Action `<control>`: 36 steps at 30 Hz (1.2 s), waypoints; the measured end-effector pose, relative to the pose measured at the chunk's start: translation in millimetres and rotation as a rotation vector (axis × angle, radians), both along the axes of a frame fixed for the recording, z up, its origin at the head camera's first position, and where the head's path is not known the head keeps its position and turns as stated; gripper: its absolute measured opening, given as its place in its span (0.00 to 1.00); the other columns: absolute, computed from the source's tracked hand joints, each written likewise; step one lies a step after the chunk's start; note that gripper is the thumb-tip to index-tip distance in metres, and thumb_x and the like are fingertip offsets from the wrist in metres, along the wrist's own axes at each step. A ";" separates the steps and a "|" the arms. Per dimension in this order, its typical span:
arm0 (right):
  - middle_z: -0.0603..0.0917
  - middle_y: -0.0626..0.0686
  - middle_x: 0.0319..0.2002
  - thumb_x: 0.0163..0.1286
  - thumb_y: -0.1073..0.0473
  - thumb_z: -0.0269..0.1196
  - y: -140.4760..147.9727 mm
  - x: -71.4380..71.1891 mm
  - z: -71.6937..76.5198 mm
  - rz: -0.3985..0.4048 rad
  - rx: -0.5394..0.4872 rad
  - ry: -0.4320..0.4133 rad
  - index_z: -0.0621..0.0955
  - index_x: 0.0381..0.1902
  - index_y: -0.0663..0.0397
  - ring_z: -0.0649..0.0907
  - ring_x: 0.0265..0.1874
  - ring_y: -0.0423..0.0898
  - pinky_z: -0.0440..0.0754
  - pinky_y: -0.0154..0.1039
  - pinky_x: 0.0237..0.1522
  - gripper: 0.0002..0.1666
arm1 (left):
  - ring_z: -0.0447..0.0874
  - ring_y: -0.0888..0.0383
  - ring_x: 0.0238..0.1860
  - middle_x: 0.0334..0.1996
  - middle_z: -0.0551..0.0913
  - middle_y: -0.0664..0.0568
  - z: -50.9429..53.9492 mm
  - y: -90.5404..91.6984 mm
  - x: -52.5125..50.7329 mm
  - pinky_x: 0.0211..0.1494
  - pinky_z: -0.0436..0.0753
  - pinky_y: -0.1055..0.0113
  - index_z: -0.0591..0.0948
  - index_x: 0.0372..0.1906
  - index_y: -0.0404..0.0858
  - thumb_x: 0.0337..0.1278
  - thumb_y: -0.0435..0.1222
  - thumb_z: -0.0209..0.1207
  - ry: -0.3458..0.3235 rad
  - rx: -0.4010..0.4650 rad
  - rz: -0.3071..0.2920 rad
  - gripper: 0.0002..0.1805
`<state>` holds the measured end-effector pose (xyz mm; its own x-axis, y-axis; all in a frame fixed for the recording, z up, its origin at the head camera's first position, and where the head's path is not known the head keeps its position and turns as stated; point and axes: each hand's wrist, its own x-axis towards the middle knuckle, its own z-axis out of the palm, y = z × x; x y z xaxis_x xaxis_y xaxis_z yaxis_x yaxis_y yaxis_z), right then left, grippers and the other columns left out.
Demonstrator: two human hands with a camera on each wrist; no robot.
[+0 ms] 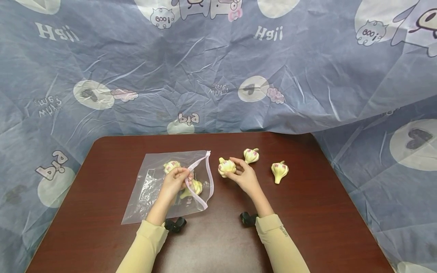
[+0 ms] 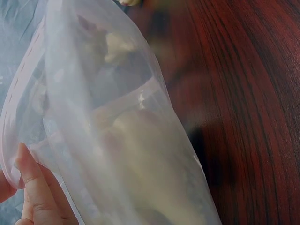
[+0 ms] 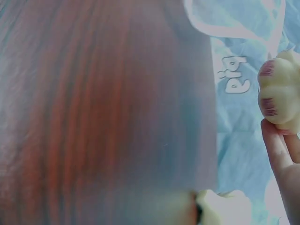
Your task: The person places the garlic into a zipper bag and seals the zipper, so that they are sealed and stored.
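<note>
Plainly, on the table point(image 1: 211, 242), the clear zip bag point(image 1: 143, 189) lay with its mouth facing right. Apart from each other, the left hand point(image 1: 174, 184) pinched the bag's rim while the right hand point(image 1: 246, 177) gripped a garlic bulb point(image 1: 226, 167) just right of that opening, stem away from the person. The head view showed bagged bulbs point(image 1: 172, 166); the right wrist view did not.

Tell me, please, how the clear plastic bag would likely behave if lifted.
The plastic bag is probably floppy, since it looks thin and wrinkled. It would likely sag under the two garlic bulbs inside, and its shiny surface may feel slippery.
</note>
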<state>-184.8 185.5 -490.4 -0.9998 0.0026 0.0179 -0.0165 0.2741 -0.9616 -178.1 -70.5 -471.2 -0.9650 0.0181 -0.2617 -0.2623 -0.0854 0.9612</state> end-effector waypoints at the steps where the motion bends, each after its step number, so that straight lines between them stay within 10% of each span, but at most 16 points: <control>1: 0.77 0.61 0.63 0.58 0.64 0.72 -1.2 0.7 2.8 0.006 -0.007 0.008 0.73 0.65 0.60 0.81 0.58 0.58 0.83 0.39 0.55 0.37 | 0.81 0.68 0.23 0.27 0.85 0.55 0.3 -0.1 0.1 0.29 0.81 0.78 0.74 0.49 0.26 0.69 0.31 0.55 0.001 -0.002 -0.001 0.11; 15: 0.78 0.64 0.61 0.57 0.72 0.71 -20.0 14.9 18.2 0.155 -0.140 0.065 0.75 0.62 0.63 0.84 0.50 0.45 0.83 0.30 0.50 0.34 | 0.81 0.68 0.22 0.26 0.84 0.58 0.2 0.0 0.7 0.29 0.82 0.78 0.74 0.48 0.27 0.68 0.31 0.55 -0.001 -0.003 0.003 0.11; 27: 0.77 0.64 0.62 0.58 0.70 0.71 -35.8 27.5 3.9 0.276 -0.085 0.003 0.74 0.63 0.65 0.82 0.56 0.57 0.82 0.32 0.53 0.34 | 0.81 0.68 0.24 0.25 0.83 0.59 -0.8 -0.1 -0.2 0.31 0.82 0.77 0.74 0.47 0.27 0.69 0.30 0.54 -0.002 0.017 0.002 0.10; 36: 0.77 0.67 0.61 0.59 0.70 0.70 -42.8 33.6 11.1 0.289 -0.002 -0.005 0.73 0.62 0.70 0.81 0.57 0.62 0.81 0.50 0.59 0.33 | 0.80 0.69 0.23 0.25 0.83 0.61 -1.6 -0.5 -0.4 0.30 0.81 0.78 0.74 0.48 0.27 0.69 0.31 0.54 -0.003 -0.011 0.001 0.10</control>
